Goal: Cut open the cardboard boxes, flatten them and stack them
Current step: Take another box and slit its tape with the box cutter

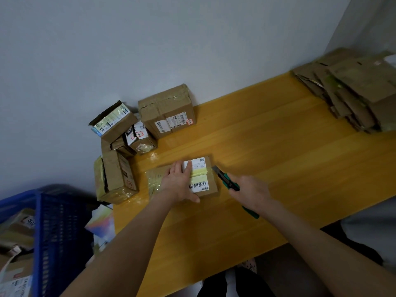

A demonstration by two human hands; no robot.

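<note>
Two hands: left hand point(179, 183) flat on box point(205, 185), right hand point(250, 190) grips cutter point(225, 179).

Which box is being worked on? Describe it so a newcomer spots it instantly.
On the yellow table, look nearer the person than the sealed boxes piled by the wall. A low, flat box lies alone there under the left hand. Unlike the others, it is being touched, and the right hand aims a green utility knife at its end.
</note>
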